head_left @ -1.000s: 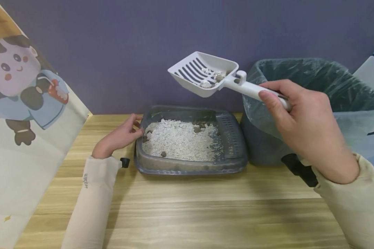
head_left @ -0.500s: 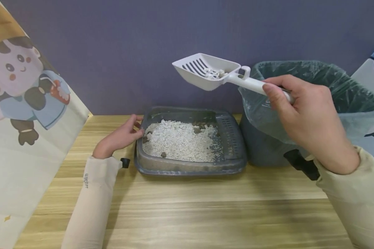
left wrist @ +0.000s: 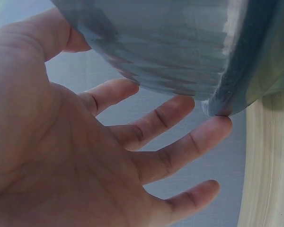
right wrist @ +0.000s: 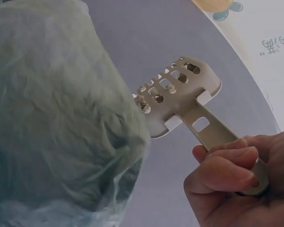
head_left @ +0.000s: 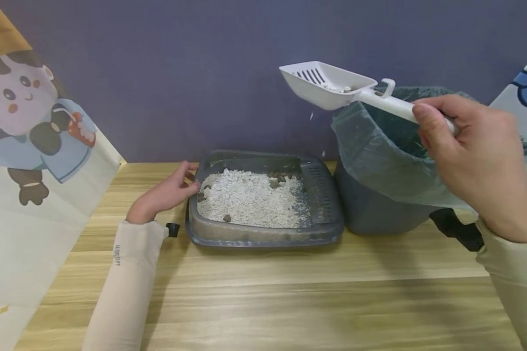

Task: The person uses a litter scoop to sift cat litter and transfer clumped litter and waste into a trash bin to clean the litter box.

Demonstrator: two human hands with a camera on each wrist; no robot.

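Observation:
A white slotted litter scoop point(head_left: 334, 90) is gripped by its handle in my right hand point(head_left: 483, 151), held in the air left of the bin's mouth. Pale clumps point(head_left: 338, 89) lie in the scoop's back end, and dark and pale bits show through its slots in the right wrist view. A few white grains fall beneath it. My left hand point(head_left: 164, 195) is at the left end of the grey litter box point(head_left: 263, 236), its outstretched fingers point(left wrist: 175, 109) touching the outer wall. White litter point(head_left: 250, 200) with brown lumps point(head_left: 227, 218) fills much of the box.
A grey bin point(head_left: 377, 214) lined with a translucent green bag point(head_left: 377, 151) stands right beside the litter box. Both rest on a wood-grain surface point(head_left: 263, 297) against a purple-grey wall point(head_left: 180, 78). A cartoon-printed panel point(head_left: 30, 234) borders the left side.
My right hand has carried the scoop rightward and slightly up, tilting it so less of its inside shows. Grains now drop below it. My left hand stays at the box.

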